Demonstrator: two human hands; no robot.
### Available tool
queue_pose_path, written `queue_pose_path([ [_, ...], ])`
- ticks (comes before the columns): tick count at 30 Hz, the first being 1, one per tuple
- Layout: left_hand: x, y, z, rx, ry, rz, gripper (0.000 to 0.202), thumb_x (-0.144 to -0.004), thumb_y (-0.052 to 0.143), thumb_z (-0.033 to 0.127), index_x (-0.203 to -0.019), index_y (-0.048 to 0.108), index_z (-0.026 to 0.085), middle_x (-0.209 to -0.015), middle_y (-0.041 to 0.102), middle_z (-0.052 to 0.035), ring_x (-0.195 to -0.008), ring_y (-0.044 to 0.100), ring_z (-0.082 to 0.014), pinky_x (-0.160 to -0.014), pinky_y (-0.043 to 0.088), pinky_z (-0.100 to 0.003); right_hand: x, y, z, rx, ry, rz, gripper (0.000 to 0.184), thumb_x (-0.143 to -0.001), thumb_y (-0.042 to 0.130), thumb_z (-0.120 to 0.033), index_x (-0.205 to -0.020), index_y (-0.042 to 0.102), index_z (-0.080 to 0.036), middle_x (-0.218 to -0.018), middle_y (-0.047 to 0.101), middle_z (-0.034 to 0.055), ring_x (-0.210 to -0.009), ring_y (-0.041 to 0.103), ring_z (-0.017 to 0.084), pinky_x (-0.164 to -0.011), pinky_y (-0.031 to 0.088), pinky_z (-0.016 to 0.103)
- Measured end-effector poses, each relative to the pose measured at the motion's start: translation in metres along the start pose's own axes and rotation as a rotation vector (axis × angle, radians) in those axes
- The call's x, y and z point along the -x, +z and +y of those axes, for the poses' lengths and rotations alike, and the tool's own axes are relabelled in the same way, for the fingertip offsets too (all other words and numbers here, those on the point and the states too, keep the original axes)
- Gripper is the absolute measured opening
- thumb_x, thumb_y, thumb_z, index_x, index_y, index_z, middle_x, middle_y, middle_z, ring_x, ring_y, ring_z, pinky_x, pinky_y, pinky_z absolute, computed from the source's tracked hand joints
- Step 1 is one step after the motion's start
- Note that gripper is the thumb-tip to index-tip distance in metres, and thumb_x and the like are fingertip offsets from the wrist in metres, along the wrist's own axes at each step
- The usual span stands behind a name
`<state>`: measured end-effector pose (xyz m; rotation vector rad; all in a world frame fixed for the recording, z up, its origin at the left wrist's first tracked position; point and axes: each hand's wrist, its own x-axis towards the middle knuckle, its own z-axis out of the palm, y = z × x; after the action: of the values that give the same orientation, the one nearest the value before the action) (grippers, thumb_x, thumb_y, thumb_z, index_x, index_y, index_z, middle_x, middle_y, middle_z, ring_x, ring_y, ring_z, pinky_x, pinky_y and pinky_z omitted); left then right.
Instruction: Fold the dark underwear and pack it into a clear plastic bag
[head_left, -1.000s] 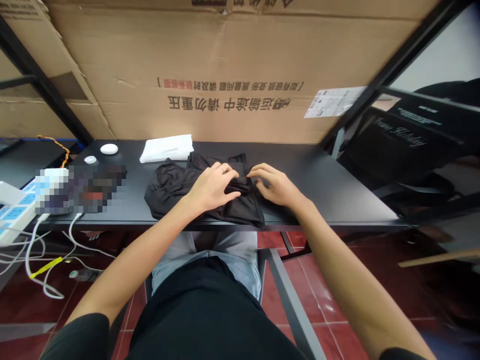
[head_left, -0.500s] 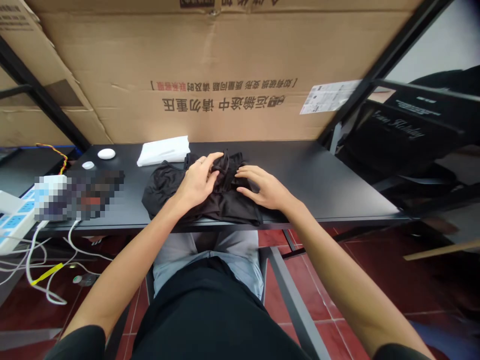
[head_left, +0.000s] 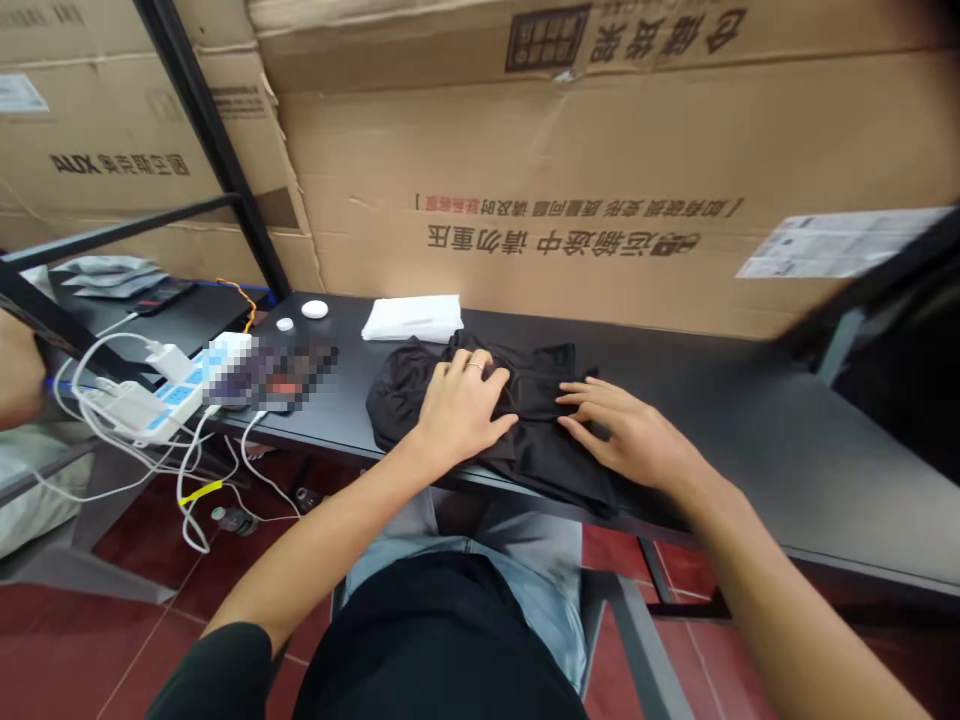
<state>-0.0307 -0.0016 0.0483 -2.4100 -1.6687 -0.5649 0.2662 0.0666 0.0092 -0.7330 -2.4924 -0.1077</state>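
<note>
the left hand, a ring on one finger, lies flat on a black stretchy garment, and the right hand rests on the same cloth further along, its fingertips on the upper layer. neither grip is closed: both hands are open, palms down, fingers spread, pressing on the cloth without pinching any of it. the garment sits on a black bench, its lower corner reaching the front edge. as it lies now, it is doubled over on itself in loose layers, rounded and bunched at the left end and flatter under the right hand. so far it has been brought into one rough shape, while the bunching and uneven edges remain, with nothing squared off. a folded white cloth lies just behind it, and two small white discs sit further left. past a pixelated patch is a white power strip trailing white cables. another person's hand shows at the far left edge, apart from all this. large cardboard cartons stand behind the bench.
</note>
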Motion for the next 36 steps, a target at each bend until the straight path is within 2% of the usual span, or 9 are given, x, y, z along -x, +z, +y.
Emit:
queue_pose_path([
  [4,-0.016,0.005,0.003,-0.037,-0.035,-0.146,0.025,-0.107,0.067,0.029,-0.128,0.078,0.022,-0.138,0.075,-0.0157,-0.135,0.065,-0.0342,-0.101,0.061,-0.046,0.001,-0.001,-0.006,-0.026,0.093,-0.010,0.033,-0.111,0.064,-0.039,-0.083,0.077,-0.027,-0.125,0.088,0.0096,-0.120,0.085,0.035,-0.123,0.062,0.062],
  [7,-0.020,0.002,-0.014,0.052,-0.119,-0.105,0.025,-0.111,0.057,0.030,-0.126,0.077,0.024,-0.130,0.079,-0.0133,-0.125,0.073,-0.0324,-0.097,0.062,-0.043,0.004,-0.001,-0.013,-0.052,0.185,-0.013,0.031,-0.111,0.064,-0.039,-0.086,0.079,-0.028,-0.126,0.088,0.0081,-0.123,0.084,0.035,-0.119,0.065,0.058],
  [14,0.009,-0.017,-0.103,0.065,-0.501,0.089,0.035,-0.107,0.061,0.042,-0.134,0.071,0.023,-0.116,0.084,-0.0124,-0.115,0.079,-0.0380,-0.100,0.060,-0.047,0.008,0.005,-0.020,-0.126,0.342,0.062,0.040,-0.110,0.066,-0.044,-0.073,0.069,-0.028,-0.120,0.089,0.0094,-0.120,0.085,0.036,-0.109,0.068,0.054],
  [17,0.030,-0.022,-0.138,0.057,-0.543,0.030,0.046,-0.100,0.069,0.042,-0.141,0.067,0.024,-0.113,0.085,-0.0097,-0.109,0.080,-0.0377,-0.100,0.061,-0.049,0.003,0.004,-0.021,-0.127,0.372,0.060,0.042,-0.110,0.064,-0.043,-0.071,0.065,-0.028,-0.115,0.090,0.0092,-0.110,0.086,0.034,-0.102,0.068,0.052],
  [20,0.032,-0.022,-0.152,0.046,-0.453,0.026,0.050,-0.100,0.069,0.044,-0.144,0.069,0.022,-0.127,0.082,-0.0128,-0.114,0.078,-0.0361,-0.106,0.061,-0.050,-0.006,-0.001,-0.016,-0.077,0.374,0.082,0.037,-0.109,0.065,-0.041,-0.074,0.067,-0.028,-0.110,0.088,0.0090,-0.110,0.083,0.034,-0.104,0.066,0.052],
  [23,0.014,-0.015,-0.151,0.036,-0.293,0.069,0.050,-0.102,0.066,0.043,-0.147,0.071,0.021,-0.143,0.077,-0.0160,-0.127,0.075,-0.0365,-0.116,0.057,-0.051,-0.017,-0.005,-0.004,0.014,0.411,0.119,0.016,-0.106,0.070,-0.038,-0.106,0.080,-0.026,-0.127,0.084,0.0130,-0.125,0.077,0.038,-0.114,0.062,0.057],
  [26,-0.007,-0.006,-0.150,0.070,-0.276,-0.014,0.040,-0.101,0.069,0.037,-0.138,0.077,0.021,-0.132,0.082,-0.0143,-0.122,0.077,-0.0361,-0.112,0.059,-0.050,-0.025,-0.004,0.015,0.064,0.475,-0.006,0.030,-0.101,0.075,-0.036,-0.126,0.081,-0.022,-0.133,0.082,0.0177,-0.125,0.077,0.042,-0.114,0.061,0.062],
  [29,-0.019,0.000,-0.153,0.147,-0.295,-0.028,0.023,-0.097,0.073,0.028,-0.118,0.082,0.023,-0.114,0.086,-0.0108,-0.110,0.080,-0.0333,-0.103,0.061,-0.047,-0.032,-0.003,0.029,0.025,0.489,-0.079,0.019,-0.098,0.076,-0.032,-0.112,0.085,-0.023,-0.116,0.084,0.0150,-0.108,0.081,0.038,-0.106,0.065,0.057],
  [36,0.020,-0.013,-0.144,0.289,-0.020,0.480,0.009,-0.099,0.065,0.022,-0.107,0.070,0.023,-0.118,0.078,-0.0096,-0.114,0.076,-0.0280,-0.105,0.061,-0.044,-0.026,-0.034,0.005,-0.221,0.346,0.349,0.008,-0.099,0.076,-0.030,-0.103,0.082,-0.028,-0.114,0.085,0.0092,-0.108,0.081,0.032,-0.104,0.067,0.051],
])
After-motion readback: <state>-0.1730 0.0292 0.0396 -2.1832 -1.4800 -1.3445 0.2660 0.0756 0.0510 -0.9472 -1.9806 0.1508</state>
